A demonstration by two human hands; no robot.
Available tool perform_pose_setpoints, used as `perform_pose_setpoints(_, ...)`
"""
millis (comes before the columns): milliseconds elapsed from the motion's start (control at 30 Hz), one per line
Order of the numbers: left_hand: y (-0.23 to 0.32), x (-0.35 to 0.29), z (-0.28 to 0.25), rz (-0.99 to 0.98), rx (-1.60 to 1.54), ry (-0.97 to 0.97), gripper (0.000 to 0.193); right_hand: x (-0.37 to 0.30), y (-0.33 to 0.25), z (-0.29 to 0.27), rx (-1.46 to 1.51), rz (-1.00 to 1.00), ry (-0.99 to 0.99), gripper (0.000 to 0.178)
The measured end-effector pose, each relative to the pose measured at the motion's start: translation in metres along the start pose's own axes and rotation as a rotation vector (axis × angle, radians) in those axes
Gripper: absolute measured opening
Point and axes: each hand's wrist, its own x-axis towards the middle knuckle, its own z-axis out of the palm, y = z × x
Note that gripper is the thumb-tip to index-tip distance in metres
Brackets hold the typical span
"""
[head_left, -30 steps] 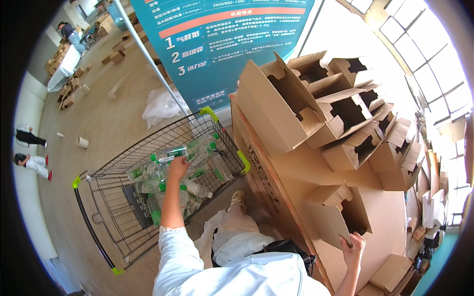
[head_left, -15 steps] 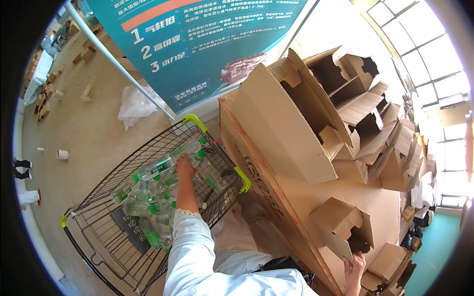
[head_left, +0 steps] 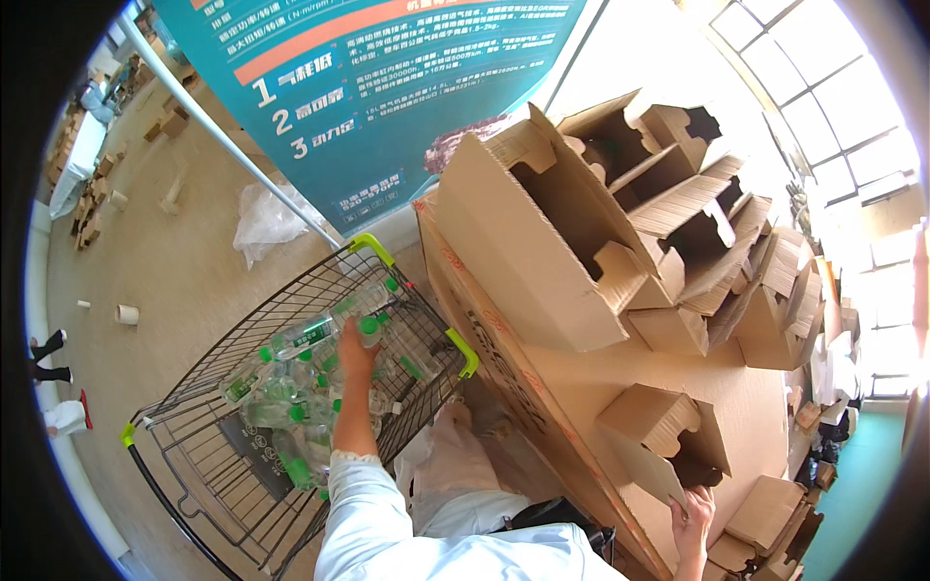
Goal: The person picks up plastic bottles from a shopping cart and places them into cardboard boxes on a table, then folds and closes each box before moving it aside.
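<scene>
My left hand [head_left: 356, 352] is inside a wire shopping cart [head_left: 184, 465], its fingers closed around a clear plastic bottle [head_left: 370, 330]. The green cap of that bottle points up toward me, and the hand hides part of its body. Several more clear bottles with green caps [head_left: 291, 412] lie loosely piled in the basket around it. At the lower right, my right hand [head_left: 693, 518] pinches the flap edge of a small open cardboard box [head_left: 644, 426]. This box is tilted, with its dark opening toward the right.
Several open cardboard boxes [head_left: 542, 232] are heaped on a large flat carton [head_left: 572, 378] right of the cart. More flattened cardboard [head_left: 765, 513] lies at the lower right. A teal banner [head_left: 339, 97] stands ahead, with crumpled clear plastic [head_left: 271, 223] at its foot.
My left hand has drawn back slightly toward me, and a bottle's green cap now rises beside its fingers. The right hand keeps its grip on the box flap. The view has shifted slightly.
</scene>
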Motion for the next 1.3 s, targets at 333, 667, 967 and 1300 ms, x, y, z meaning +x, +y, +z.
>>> perform_pose_setpoints(333, 0.050, -0.079, -0.142, 0.111, -0.696, 0.559, 0.059, -0.013, 0.017, -0.006, 0.074, -0.162, 0.086, 0.028)
perform_pose_setpoints(667, 0.388, -0.196, -0.207, 0.642, -2.033, -0.587, 0.067, -0.030, 0.052, -0.005, 0.091, -0.343, 0.228, 0.015)
perform_pose_setpoints(967, 0.527, -0.305, -0.081, 1.508, -0.363, -1.042, 0.073, -0.045, 0.063, 0.011, 0.057, -0.308, 0.366, 0.007)
perform_pose_setpoints(1300, 0.477, -0.273, 0.062, 1.596, 1.058, -1.328, 0.063, -0.035, 0.050, 0.029, 0.145, -0.284, 0.469, 0.008)
